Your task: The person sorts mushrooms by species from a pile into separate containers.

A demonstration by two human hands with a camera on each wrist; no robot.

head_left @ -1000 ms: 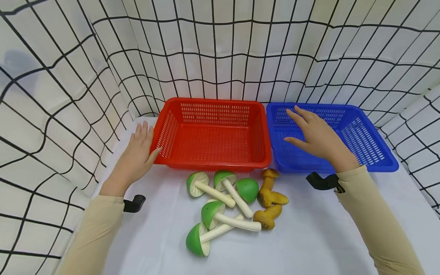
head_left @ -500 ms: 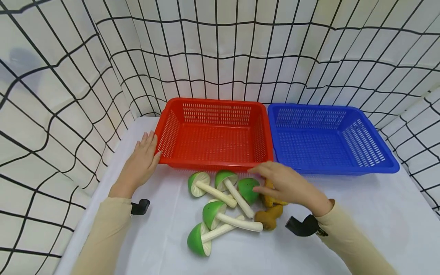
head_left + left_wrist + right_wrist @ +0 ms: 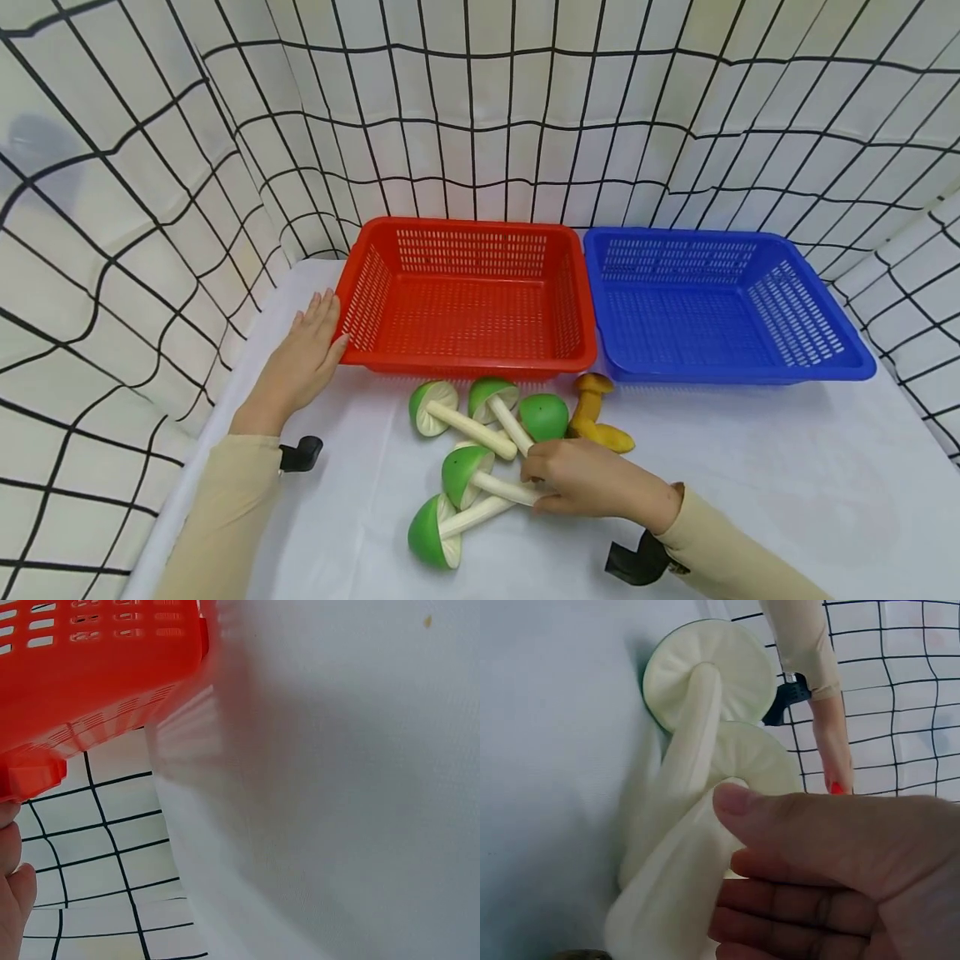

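My right hand [image 3: 588, 479] grips the white stem of a green-capped toy mushroom [image 3: 467, 475]; in the right wrist view, thumb and fingers close on that stem [image 3: 675, 877]. Just below it lies another green mushroom [image 3: 431, 533], its pale underside [image 3: 705, 667] facing the right wrist camera. Further green mushrooms [image 3: 433, 408] lie beyond the hand. A yellow-brown mushroom [image 3: 592, 408] sits by the baskets' front; a second one is hidden beneath my right hand. My left hand [image 3: 300, 362] rests, fingers extended, against the left side of the red basket [image 3: 468, 365].
A blue basket [image 3: 742, 372] stands right of the red one, side by side. White cloth [image 3: 337, 517] covers the table. White walls with a black grid net [image 3: 480, 125] enclose the back and both sides.
My right hand has come down and left from over the blue basket, past the yellow-brown mushrooms, and taken hold of a green mushroom's stem. My left hand stays at the red basket.
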